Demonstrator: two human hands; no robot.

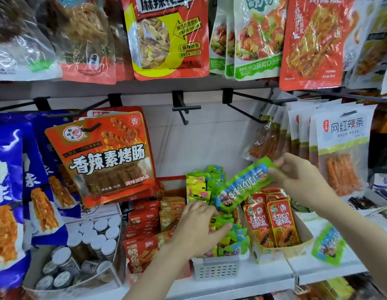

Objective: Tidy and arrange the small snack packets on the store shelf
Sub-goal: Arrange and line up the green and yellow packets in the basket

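A white slotted basket (216, 268) on the shelf holds several small green and yellow snack packets (201, 187). My left hand (199, 228) rests on the packets in the basket, fingers spread and slightly bent over them. My right hand (296, 176) pinches the upper end of a long green and blue packet (244, 185), held tilted above the basket. Its lower end hangs near my left fingers.
A cardboard box (274, 254) of red papaya-strip packets stands right of the basket, red and orange packets (149, 221) left of it. Small jars (88, 245) fill a tray at the left. Another green packet (329, 245) lies on the shelf at right. Bags hang from black hooks (184, 109) above.
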